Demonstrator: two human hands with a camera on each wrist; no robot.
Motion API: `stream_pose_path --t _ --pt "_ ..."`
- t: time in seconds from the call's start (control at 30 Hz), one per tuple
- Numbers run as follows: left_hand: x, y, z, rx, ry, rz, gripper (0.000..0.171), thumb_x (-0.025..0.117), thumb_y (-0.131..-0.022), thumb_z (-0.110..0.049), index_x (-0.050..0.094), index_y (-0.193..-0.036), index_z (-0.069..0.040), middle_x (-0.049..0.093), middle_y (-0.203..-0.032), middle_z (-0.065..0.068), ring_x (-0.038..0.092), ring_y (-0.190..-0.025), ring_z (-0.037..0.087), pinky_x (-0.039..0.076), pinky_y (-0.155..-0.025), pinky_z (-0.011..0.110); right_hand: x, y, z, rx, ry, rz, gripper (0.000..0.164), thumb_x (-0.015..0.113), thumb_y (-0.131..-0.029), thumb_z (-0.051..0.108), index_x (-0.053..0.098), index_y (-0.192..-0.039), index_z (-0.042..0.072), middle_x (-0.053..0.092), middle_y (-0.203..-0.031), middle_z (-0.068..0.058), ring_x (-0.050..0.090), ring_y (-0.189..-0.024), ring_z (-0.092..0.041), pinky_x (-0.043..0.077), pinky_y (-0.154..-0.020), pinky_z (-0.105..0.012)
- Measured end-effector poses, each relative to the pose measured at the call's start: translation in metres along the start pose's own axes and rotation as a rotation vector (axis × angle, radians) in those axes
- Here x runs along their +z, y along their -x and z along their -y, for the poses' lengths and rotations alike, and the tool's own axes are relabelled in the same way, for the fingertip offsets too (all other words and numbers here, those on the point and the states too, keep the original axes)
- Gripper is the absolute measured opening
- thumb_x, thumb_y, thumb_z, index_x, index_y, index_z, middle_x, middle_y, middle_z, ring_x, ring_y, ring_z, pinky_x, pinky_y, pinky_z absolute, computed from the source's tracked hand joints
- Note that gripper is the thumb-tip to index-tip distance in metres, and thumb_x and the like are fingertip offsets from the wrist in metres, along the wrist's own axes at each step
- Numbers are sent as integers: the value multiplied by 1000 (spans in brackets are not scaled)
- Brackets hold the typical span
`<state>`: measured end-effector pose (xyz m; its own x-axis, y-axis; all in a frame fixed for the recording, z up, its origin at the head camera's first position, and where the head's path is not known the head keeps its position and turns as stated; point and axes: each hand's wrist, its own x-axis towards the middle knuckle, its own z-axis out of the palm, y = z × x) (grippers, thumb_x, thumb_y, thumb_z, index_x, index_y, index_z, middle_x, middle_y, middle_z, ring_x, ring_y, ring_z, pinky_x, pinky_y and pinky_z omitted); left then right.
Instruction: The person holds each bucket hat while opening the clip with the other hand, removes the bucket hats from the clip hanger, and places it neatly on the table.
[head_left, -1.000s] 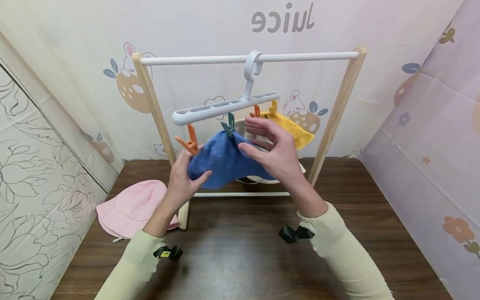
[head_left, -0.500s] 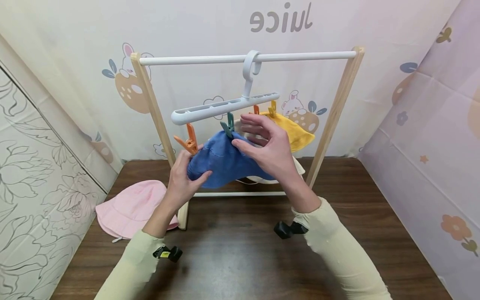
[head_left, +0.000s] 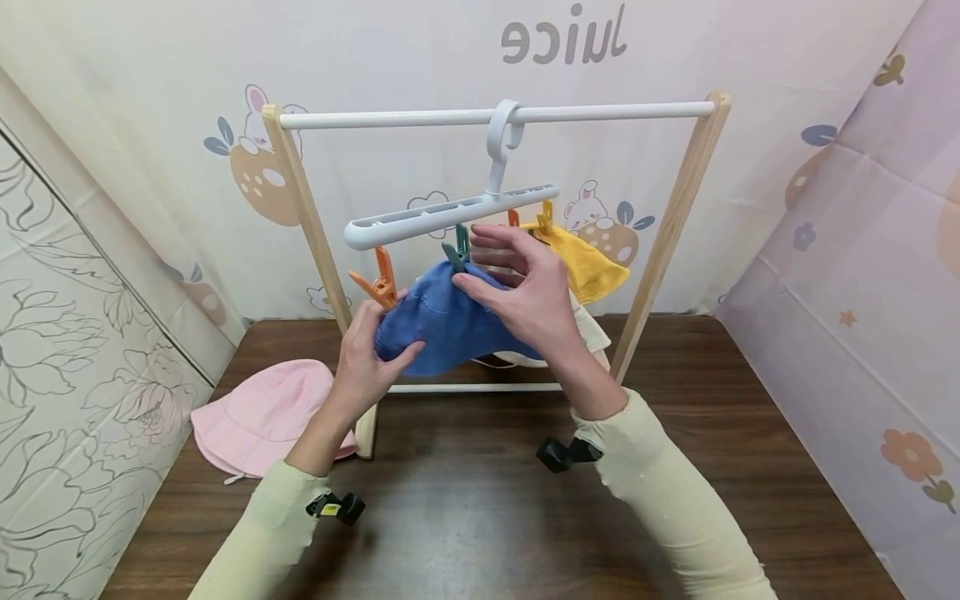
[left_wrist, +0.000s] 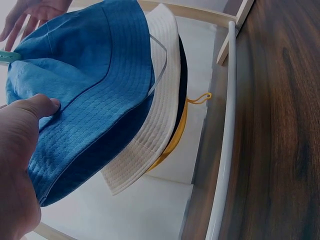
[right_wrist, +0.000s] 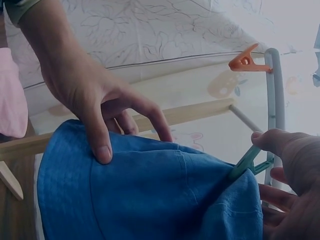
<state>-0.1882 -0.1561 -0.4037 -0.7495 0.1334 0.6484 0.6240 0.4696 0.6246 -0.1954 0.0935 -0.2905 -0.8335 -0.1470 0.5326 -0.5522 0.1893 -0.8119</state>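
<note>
Blue hat hangs from green clip; left hand pinches its left side; right hand beside clip, fingers parted from thumb; pink hat at left.

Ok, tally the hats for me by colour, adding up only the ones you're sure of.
Blue hat: 1
Cream hat: 1
Yellow hat: 1
Pink hat: 1
Total: 4 sure. The dark layer between cream and yellow may be another hat or a lining; I cannot tell.
</note>
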Motion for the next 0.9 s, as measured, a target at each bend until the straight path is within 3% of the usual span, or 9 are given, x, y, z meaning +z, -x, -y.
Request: stream_pose_path --t 0.3,0.9 --pt "1 1 1 8 -8 -9 75 92 -90 -2 56 -155 1 62 -146 31 61 -141 52 49 -121 73 6 -3 -2 -45 20 -27 58 92 -92 9 71 -146 4 79 -140 -17 82 -122 -35 67 -106 -47" --pt "3 1 1 -34 3 4 75 91 -91 -4 54 -157 -5 61 -152 29 61 -146 52 49 -121 75 20 -10 -3 -75 2 -93 51 92 -93 6 71 -138 -1 83 -126 -23 85 -106 -41 68 -101 -57"
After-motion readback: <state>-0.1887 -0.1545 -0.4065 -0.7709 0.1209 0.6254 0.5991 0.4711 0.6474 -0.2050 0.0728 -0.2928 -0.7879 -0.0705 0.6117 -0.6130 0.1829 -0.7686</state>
